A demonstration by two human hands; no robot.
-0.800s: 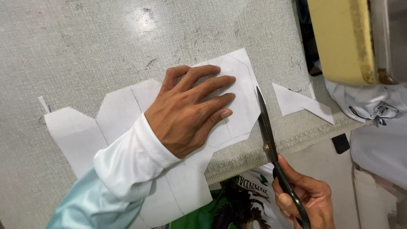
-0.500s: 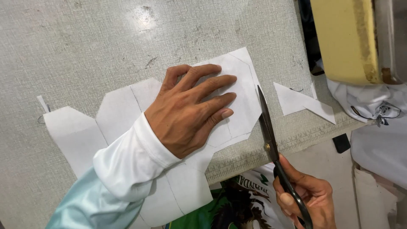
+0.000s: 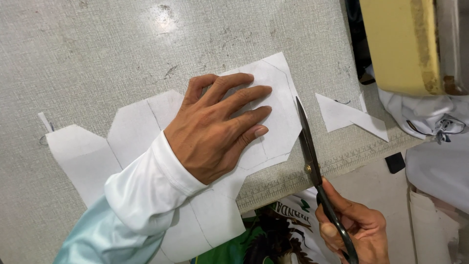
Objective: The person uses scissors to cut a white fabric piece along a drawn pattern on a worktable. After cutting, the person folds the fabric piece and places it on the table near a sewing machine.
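My left hand (image 3: 222, 124) lies flat, fingers spread, on a white paper pattern (image 3: 276, 98) marked with pencil lines. The pattern stretches across the grey table (image 3: 97, 54) toward its front edge. My right hand (image 3: 354, 227) grips the black handles of long dark scissors (image 3: 308, 142) below the table's edge. The blades point away from me, closed or nearly closed, with the tip at the pattern's right edge, just right of my left fingertips.
A cut-off white paper scrap (image 3: 349, 117) lies right of the scissors. A ruler strip (image 3: 342, 164) runs along the table's front edge. A yellow block (image 3: 398, 44) stands at the top right, with white cloth (image 3: 430, 117) below it. A small paper sliver (image 3: 45, 122) lies far left.
The scissors and my right hand have shifted slightly down and right along the pattern's right edge. My left hand stays pressed on the paper.
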